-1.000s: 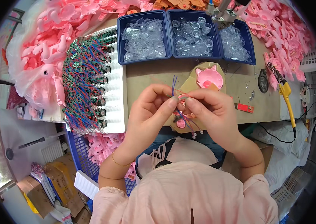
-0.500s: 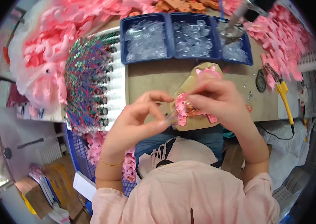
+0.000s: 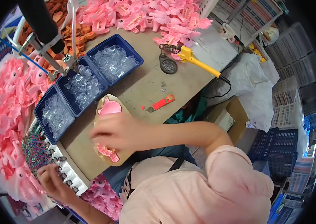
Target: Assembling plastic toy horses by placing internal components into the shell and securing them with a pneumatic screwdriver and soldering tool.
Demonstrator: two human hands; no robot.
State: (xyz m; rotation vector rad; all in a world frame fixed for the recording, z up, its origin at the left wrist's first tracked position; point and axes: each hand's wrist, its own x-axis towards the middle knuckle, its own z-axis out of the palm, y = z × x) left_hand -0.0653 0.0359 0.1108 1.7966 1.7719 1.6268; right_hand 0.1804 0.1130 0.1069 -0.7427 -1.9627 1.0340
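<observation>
My left hand [image 3: 55, 183] is at the white foam tray [image 3: 79, 183], its fingers bent together beside a row of small round wired parts [image 3: 68, 182]. Whatever its fingertips hold, if anything, is too small to make out. Blurred by motion, my right hand [image 3: 118, 132] is over a pink plastic animal-shaped toy shell [image 3: 110, 107] and covers its middle. The shell lies on a tan holder [image 3: 122, 156] at the table's near edge. Its eared end and a pink foot end show on either side of the hand.
Three joined blue bins [image 3: 105, 89] hold clear plastic parts. A yellow-handled soldering iron [image 3: 199, 65] rests in a coil stand by a dark oval dish [image 3: 168, 65]. A red cutter [image 3: 161, 103] lies nearer. Pink shells [image 3: 139, 16] pile behind; a metal-armed machine [image 3: 49, 48] overhangs the bins.
The view has swung to the right. My left hand has left the pink shell and moved to the foam tray of wired parts. My right hand still hovers over the shell, now smeared.
</observation>
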